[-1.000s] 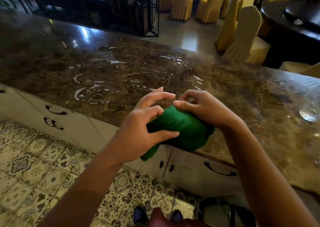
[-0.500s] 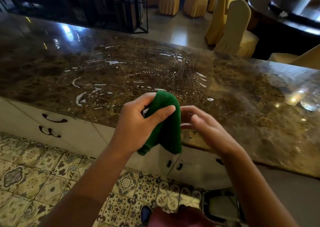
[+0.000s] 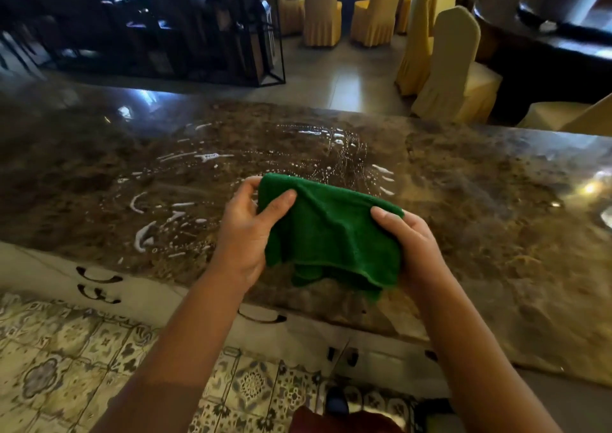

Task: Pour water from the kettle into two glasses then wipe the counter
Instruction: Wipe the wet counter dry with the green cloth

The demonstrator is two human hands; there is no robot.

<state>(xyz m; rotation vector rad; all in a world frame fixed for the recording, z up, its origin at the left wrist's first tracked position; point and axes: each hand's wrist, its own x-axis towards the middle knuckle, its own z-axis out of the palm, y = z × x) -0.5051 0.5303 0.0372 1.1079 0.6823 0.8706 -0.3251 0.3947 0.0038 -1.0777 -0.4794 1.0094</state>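
Note:
A green cloth [image 3: 331, 234] hangs spread between my two hands above the near edge of the brown marble counter [image 3: 480, 217]. My left hand [image 3: 245, 234] pinches its left top corner, thumb in front. My right hand [image 3: 414, 244] grips the right side, thumb on top. Streaks and drops of water [image 3: 205, 181] lie on the counter beyond and to the left of the cloth. At the far right edge of the view a bit of a glass [image 3: 606, 215] shows. The kettle is not in view.
White cabinet fronts with dark handles [image 3: 99, 278] run below the counter. Patterned floor tiles [image 3: 66, 366] lie under me. Beyond the counter stand chairs in yellow covers [image 3: 453, 61], a dark round table [image 3: 543, 38] and a black metal frame [image 3: 258, 28].
The cloth was bunched, then folded in my left hand alone. Now my right hand has taken its other side and the cloth is pulled open between both hands, higher over the counter.

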